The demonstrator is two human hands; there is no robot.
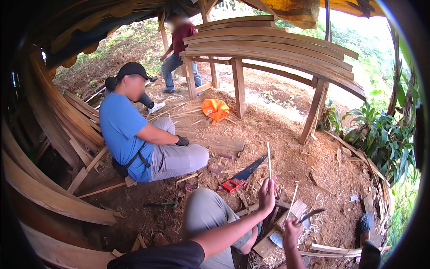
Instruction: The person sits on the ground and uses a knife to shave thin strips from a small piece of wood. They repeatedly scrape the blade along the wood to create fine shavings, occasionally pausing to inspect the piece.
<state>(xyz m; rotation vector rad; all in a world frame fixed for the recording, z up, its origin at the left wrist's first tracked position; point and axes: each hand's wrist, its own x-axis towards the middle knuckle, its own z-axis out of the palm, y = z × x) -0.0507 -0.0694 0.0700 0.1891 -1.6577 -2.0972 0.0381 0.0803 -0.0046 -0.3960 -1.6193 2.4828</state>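
My left hand, reaching across from the lower middle, is closed around a thin pale wooden stick that points upward. To its right and nearer me, my right hand grips a knife by its handle. The dark, slightly curved blade points to the right, apart from the stick. A second pale stick slants up just behind my right hand; whether it touches the hand I cannot tell. Below the hands lie wooden blocks among shavings.
A red-handled saw and a hammer lie on the shaving-strewn ground. A person in blue sits at the left; another stands behind. Curved planks rest on a wooden rack and lean at the left. An orange cloth lies beyond.
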